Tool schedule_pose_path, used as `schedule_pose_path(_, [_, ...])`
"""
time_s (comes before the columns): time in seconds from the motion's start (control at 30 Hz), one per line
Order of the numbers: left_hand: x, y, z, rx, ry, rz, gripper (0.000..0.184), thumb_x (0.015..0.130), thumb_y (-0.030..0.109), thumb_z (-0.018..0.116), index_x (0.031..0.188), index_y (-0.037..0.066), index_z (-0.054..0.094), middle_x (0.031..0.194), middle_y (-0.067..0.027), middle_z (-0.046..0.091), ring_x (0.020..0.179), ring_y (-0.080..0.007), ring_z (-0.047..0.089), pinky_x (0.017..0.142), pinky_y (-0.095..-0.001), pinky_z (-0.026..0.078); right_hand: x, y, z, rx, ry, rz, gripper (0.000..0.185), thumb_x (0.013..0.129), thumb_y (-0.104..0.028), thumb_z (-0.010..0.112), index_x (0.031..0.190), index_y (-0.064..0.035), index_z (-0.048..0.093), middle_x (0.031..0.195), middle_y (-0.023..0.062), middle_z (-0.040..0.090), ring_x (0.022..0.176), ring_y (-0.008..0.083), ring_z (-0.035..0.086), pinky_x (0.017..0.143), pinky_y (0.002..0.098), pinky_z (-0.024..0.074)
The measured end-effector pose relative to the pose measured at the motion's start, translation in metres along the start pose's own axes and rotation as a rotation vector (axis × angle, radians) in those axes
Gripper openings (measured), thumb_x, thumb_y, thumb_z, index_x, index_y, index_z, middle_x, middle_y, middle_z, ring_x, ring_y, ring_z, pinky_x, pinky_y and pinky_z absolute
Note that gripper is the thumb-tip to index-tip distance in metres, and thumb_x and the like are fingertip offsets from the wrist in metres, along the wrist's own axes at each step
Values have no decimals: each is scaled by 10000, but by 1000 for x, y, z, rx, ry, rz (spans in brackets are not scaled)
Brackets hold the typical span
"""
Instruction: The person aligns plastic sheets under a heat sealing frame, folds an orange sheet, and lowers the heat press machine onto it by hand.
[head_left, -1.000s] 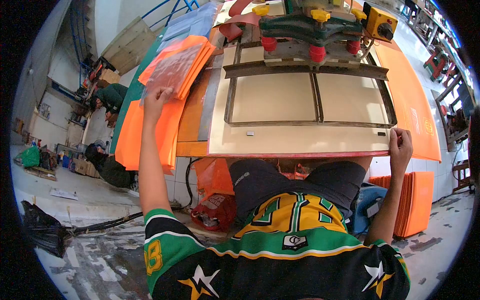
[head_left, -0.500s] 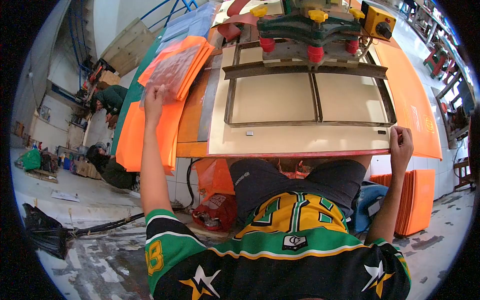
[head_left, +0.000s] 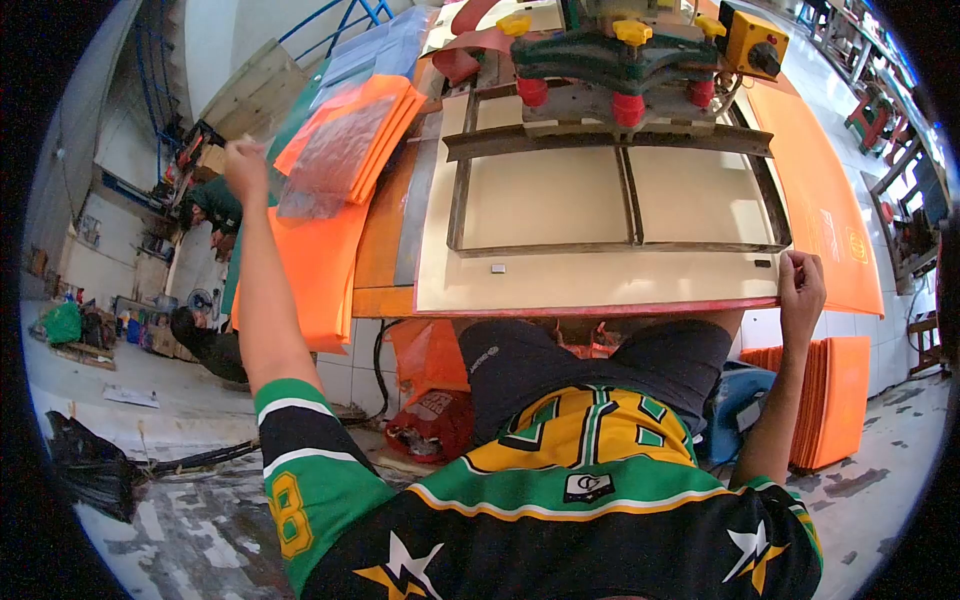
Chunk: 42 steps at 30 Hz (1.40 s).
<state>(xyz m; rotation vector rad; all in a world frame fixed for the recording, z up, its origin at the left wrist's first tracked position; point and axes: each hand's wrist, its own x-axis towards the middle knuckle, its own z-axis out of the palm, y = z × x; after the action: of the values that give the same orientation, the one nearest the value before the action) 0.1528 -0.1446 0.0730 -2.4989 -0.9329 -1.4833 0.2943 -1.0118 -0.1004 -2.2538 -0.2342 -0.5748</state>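
My left hand (head_left: 248, 172) is raised off the left edge of the table, beyond the orange stack. Its fingers look curled and are slightly blurred; a faint see-through patch beside them is too unclear to name. Clear plastic sheets (head_left: 338, 150) lie on folded orange sheets (head_left: 400, 110), with a longer orange pile (head_left: 300, 270) below. My right hand (head_left: 802, 288) is closed at the near right corner of a cream board (head_left: 600, 285), fingers pinched on its edge. A dark metal frame (head_left: 630, 200) with a middle bar rests on that board.
A press head (head_left: 620, 70) with yellow knobs overhangs the board's far side. A yellow switch box (head_left: 755, 45) stands at its right. Orange sheeting (head_left: 820, 200) drapes the right side; an orange stack (head_left: 830, 400) stands below. Another person (head_left: 215, 205) is on the left.
My left hand has left the clear plastic on the orange stack and moved left and up. The plastic on the stack now lies lower and uncovered. My right hand has stayed at the board's corner.
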Motion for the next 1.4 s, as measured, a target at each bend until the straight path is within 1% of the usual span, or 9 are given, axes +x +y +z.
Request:
schedule_pose_path(0.13, [61, 37, -41, -275, 193, -15, 260, 1076, 244, 553, 1020, -1, 621, 1074, -151, 771, 1017, -244, 739, 829, -358, 582, 0, 0, 0, -19, 9, -26, 177, 1004, -163, 660, 1021, 9, 695, 944, 103, 643, 812, 204, 634, 752, 327, 514])
schedule_pose_path(0.33, [76, 100, -102, -976, 330, 153, 260, 1115, 191, 475, 1168, -63, 495, 1125, -257, 727, 1079, -325, 726, 928, -379, 612, -1, -2, -1, -17, 15, -45, 163, 1000, -147, 657, 1018, 11, 693, 933, 92, 634, 797, 185, 614, 753, 311, 499])
schedule_pose_path(0.73, [-140, 147, -223, -1012, 224, 184, 283, 1129, 186, 404, 1129, -85, 487, 1045, -307, 705, 987, -379, 726, 914, -449, 621, -11, -44, -5, 96, 157, -80, 157, 1006, -130, 656, 1016, 22, 694, 919, 60, 651, 861, 122, 610, 768, 271, 482])
schedule_pose_path(0.87, [-221, 160, -245, -1026, 48, 193, 212, 1108, 198, 433, 1058, -7, 457, 930, -258, 711, 827, -341, 701, 832, -482, 580, -47, -111, 0, 555, -248, -11, 241, 1049, -203, 591, 1024, 0, 719, 933, 69, 713, 850, 152, 659, 783, 292, 516])
schedule_pose_path(1.0, [-271, 179, -262, -1308, -176, 206, 153, 1079, 167, 494, 1039, 22, 462, 786, -237, 691, 755, -340, 680, 730, -426, 557, -76, -155, 34, 982, -1245, 130, 685, 1103, -552, 362, 1222, 42, 680, 1154, 169, 742, 999, 214, 718, 865, 359, 564])
schedule_pose_path(1.13, [-295, 197, -266, -1564, -193, 199, 230, 1008, 195, 633, 925, 51, 474, 622, -185, 647, 542, -286, 622, 523, -345, 531, -114, -162, 86, 1112, -1714, 470, 1047, 975, -831, 179, 1516, 23, 451, 1348, 237, 657, 1220, 295, 662, 1037, 408, 520])
schedule_pose_path(1.23, [-299, 208, -263, -1843, -348, 140, 198, 1007, 137, 616, 891, 46, 483, 620, -192, 648, 516, -289, 616, 474, -336, 522, -130, -180, 100, 1222, -1716, 730, 909, 1031, -747, 290, 1509, 9, 448, 1314, 220, 673, 1153, 292, 693, 971, 399, 548])
schedule_pose_path(1.3, [-298, 228, -265, -1926, -379, 118, 224, 985, 102, 663, 838, 44, 504, 634, -198, 665, 522, -293, 633, 472, -339, 535, -136, -196, 99, 1165, -1646, 574, 610, 1033, -519, 580, 1345, 6, 567, 1154, 196, 730, 1010, 276, 722, 868, 393, 579])
schedule_pose_path(1.4, [-288, 239, -262, -2101, -482, 210, 233, 957, 91, 715, 828, 35, 530, 652, -192, 687, 534, -303, 653, 500, -357, 567, -156, -200, 121, 1048, -1614, 281, 404, 981, -279, 684, 1247, 8, 584, 1055, 184, 743, 930, 216, 726, 810, 384, 579])
